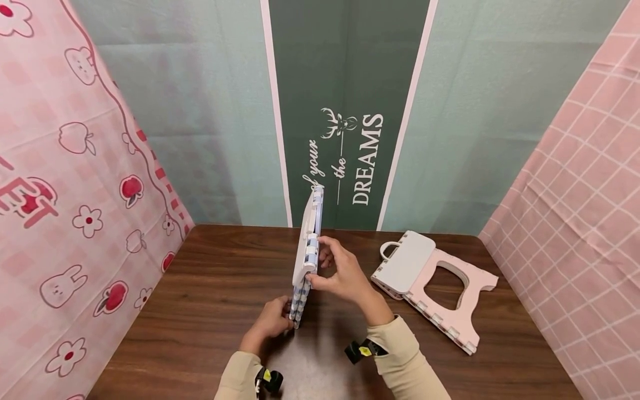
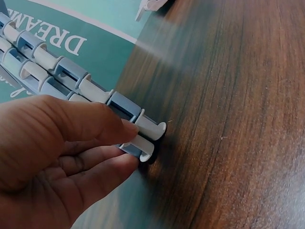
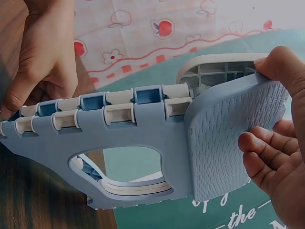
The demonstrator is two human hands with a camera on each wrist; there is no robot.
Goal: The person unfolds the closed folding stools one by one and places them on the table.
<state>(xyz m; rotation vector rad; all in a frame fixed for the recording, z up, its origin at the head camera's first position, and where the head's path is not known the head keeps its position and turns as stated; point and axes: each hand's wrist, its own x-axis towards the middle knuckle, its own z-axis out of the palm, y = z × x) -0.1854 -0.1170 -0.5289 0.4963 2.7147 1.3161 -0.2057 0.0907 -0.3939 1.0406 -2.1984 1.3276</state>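
1. Nearest to us are two beige sleeves [image 1: 237, 378], with a small black camera [image 1: 272, 381] at each wrist.
2. The left hand [image 1: 272, 318] pinches the near end of a blue-and-white folding stool [image 3: 176, 148]; in the left wrist view, we see the thumb on its hinged edge and the fingers at its underside.
3. We find the stool over the middle of the brown wooden table [image 1: 210, 278], on edge, its hinged side uppermost and its length running away from us. The leg panels lie folded together; we cannot tell whether their lower edge touches the wood.
4. Farther along, the right hand [image 1: 345, 272] grips the seat [image 3: 214, 143], thumb over its upper edge and fingers curled at the textured blue face. A ribbed gap separates this face from the white half.
5. To the right, well apart from the hands, we note a pink-and-white folding stool [image 1: 407, 266] lying flat, its loop handle [image 1: 383, 249] pointing left.
6. Beyond, we see an apple-patterned cloth [image 1: 100, 166] at left, a pink checked cloth [image 1: 575, 194] at right, and a green backdrop [image 1: 345, 55] lettered "DREAMS" behind.
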